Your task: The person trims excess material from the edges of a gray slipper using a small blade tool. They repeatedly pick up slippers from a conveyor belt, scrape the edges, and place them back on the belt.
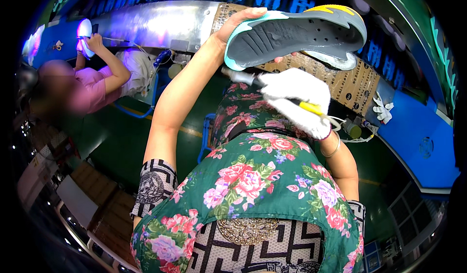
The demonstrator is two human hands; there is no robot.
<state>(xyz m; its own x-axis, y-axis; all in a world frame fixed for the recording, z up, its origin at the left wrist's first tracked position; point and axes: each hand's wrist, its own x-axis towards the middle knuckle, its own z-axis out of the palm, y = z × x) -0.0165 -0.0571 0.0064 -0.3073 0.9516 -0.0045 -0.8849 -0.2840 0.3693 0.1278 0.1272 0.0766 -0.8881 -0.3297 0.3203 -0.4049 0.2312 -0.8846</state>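
The far side is taken up by the bench [160, 25], its metal stretch running into blue panels. The lower view is filled by a green floral apron [243, 178], by which much of the floor [121, 149] is blocked. At left, a pale, brightly lit item [83, 38] is being held by a co-worker in pink [99, 83]. Brown printed tape [352, 86] is partly covered by the grey sole [292, 37], aloft and tilted above the bench, teal at its toe, yellow at its heel. Beneath it, a whitish object [331, 60] is largely hidden. The gloved right hand [296, 95] is closed, its grip wrapped round a brush [236, 76], most of whose handle is concealed; whether the sole is touched by the bristles cannot be told. By the bare left hand [236, 25] the toe end is gripped, pinched at the rim. At right, a loose white glove [383, 108] is left near a small greenish jar [352, 129].
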